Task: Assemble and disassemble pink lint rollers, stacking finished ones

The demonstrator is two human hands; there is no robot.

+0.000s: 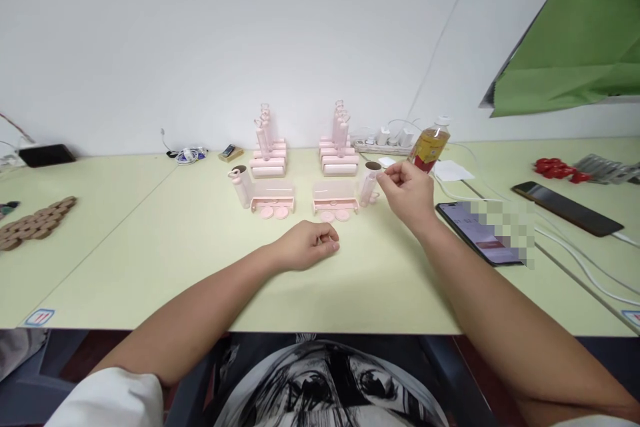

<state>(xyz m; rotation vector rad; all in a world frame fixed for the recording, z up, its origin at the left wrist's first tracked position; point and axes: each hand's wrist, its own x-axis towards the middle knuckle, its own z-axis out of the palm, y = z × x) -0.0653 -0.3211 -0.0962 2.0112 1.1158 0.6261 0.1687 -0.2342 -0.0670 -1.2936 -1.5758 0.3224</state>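
My left hand (313,245) rests on the table with its fingers loosely curled, and nothing shows in it. My right hand (409,192) pinches thumb and fingers together beside a pale pink sticky roll (369,183) that stands upright; what the pinch holds is hidden. Left of that roll lies an open pink case (336,205) with a clear lid, and two pink discs (342,215) are in front of it. A matching case (273,203) has its own discs (282,212), an upright roll (243,187) and a pink handle (237,181).
Behind stand two rows of pink lint rollers (269,167) (340,165). A drink bottle (431,143), a power strip (383,145) and a lit phone (470,230) are at the right with cables. Brown round pieces (37,223) lie far left.
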